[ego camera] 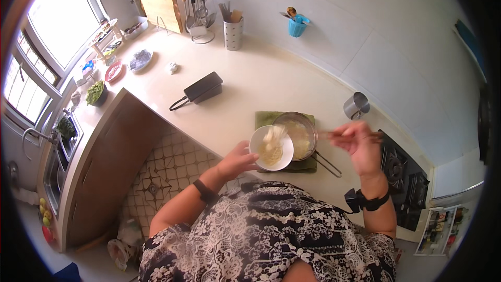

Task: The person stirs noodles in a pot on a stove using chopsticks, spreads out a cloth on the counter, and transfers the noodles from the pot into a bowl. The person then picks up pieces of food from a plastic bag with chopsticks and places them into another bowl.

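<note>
My left hand [238, 157] grips the near left rim of a white bowl [289, 152], tilted beside a saucepan [314, 128]. Pale noodles [271, 156] lie in the bowl, and a motion-blurred clump [275, 134] hangs over its far side. Wooden chopsticks [327, 135] are held in my right hand [359, 149] and point left across the pan; their tips are too blurred to make out. Cloudy, pale contents fill the pan, whose wire-like handle [329, 165] points towards my right side. A folded green cloth [263, 117] lies beneath it.
A metal cup [356, 105] stands by the wall, left of the black gas hob [395, 164]. Further left on the counter lies a dark rectangular pan [203, 87]. Utensil holders [233, 35], a wooden cutting board [161, 9] and plates [141, 60] stand farther back.
</note>
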`<state>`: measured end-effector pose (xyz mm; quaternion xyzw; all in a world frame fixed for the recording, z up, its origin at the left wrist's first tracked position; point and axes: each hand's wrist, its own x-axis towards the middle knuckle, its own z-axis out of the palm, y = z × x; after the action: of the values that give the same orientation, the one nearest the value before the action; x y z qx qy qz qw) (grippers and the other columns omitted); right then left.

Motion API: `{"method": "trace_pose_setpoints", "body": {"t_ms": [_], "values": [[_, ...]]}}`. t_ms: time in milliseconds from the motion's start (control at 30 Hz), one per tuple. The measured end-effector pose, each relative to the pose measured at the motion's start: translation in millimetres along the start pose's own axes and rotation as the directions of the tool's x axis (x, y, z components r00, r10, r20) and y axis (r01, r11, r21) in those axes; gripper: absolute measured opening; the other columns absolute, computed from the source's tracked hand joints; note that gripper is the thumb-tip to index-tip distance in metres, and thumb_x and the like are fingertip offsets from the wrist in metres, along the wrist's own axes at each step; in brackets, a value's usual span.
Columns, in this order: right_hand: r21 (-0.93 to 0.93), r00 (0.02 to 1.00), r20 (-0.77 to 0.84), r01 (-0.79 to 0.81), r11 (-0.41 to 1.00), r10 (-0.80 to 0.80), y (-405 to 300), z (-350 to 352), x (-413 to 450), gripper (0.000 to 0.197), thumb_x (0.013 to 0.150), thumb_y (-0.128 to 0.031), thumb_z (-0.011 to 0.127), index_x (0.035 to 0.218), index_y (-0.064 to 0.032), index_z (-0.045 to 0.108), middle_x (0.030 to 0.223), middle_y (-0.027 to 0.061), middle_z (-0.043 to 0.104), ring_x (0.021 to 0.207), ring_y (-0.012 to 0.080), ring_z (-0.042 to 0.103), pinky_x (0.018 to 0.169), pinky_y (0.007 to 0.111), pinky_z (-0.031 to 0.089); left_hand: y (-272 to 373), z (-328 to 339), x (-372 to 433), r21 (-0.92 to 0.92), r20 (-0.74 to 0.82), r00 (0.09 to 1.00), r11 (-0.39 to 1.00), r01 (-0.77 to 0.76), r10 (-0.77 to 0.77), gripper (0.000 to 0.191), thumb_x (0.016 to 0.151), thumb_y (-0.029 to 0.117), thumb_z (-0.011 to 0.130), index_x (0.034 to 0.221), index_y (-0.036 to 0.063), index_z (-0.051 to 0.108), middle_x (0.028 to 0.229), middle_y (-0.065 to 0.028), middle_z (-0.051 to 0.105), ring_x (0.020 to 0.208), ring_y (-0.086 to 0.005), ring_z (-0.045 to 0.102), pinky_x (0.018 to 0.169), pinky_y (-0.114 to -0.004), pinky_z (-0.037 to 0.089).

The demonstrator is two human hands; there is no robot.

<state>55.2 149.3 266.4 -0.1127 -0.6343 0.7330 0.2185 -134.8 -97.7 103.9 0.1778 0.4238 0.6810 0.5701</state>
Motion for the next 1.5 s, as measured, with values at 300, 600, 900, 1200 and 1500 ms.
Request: {"method": "trace_pose_setpoints", "body": {"t_ms": [300,600,900,1200,1500], "values": [[-0.170,0.975,-0.209,0.040,0.985,-0.076,65.8,-24.1,-36.7,0.032,0.101,-0.025,0.042,0.089,0.0017,0.056,0.102,0.0143,0.060,0.092,0.0252,0.065,0.080,0.036,0.058,5.8,-0.3,-2.3,0.008,0.076,0.997,1.000,-0.024,0.023,0.080,0.081,0.033,0.071,0.142,0.0063,0.024,0.137,-0.0126,0.042,0.123,-0.0265,0.049,0.099,-0.046,0.046],[-0.341,0.960,-0.232,0.068,0.938,-0.154,56.2,-28.9,-24.9,0.024,0.099,-0.018,0.047,0.089,0.0006,0.057,0.096,0.0088,0.057,0.085,0.0177,0.062,0.075,0.030,0.057,20.3,13.7,-17.7,0.065,0.047,0.998,0.997,-0.052,0.049,0.076,0.081,0.036,0.070,0.138,0.0004,0.035,0.129,-0.0103,0.051,0.116,-0.0181,0.053,0.092,-0.034,0.050],[-0.753,0.979,-0.135,-0.002,0.658,-0.152,75.6,1.5,-0.3,0.011,0.089,-0.010,0.060,0.085,0.0009,0.060,0.079,0.0148,0.052,0.064,0.0277,0.052,0.059,0.035,0.044,21.0,5.8,-33.6,0.088,-0.023,0.996,0.992,-0.087,0.090,0.076,0.081,0.038,0.069,0.138,0.0006,0.035,0.127,-0.0087,0.051,0.113,-0.0170,0.054,0.088,-0.032,0.051],[-0.499,0.921,-0.302,0.068,0.864,-0.246,101.9,-14.6,14.6,0.011,0.090,-0.006,0.056,0.086,0.0022,0.062,0.079,0.0114,0.055,0.070,0.0252,0.057,0.065,0.035,0.046,14.3,-7.7,-41.8,-0.012,-0.036,0.997,0.997,-0.076,0.075,0.080,0.081,0.028,0.071,0.143,0.0070,0.025,0.137,-0.0098,0.042,0.122,-0.0232,0.050,0.095,-0.042,0.049],[-0.506,0.933,-0.208,0.155,0.848,-0.295,151.9,-25.3,16.5,0.008,0.090,-0.006,0.058,0.089,0.0006,0.062,0.084,0.0105,0.059,0.077,0.0215,0.058,0.072,0.029,0.047,20.4,0.6,-44.6,0.027,-0.087,0.990,0.994,-0.108,0.110,0.080,0.080,0.036,0.071,0.140,0.0017,0.031,0.131,-0.0109,0.048,0.118,-0.0216,0.052,0.094,-0.038,0.049]]}}
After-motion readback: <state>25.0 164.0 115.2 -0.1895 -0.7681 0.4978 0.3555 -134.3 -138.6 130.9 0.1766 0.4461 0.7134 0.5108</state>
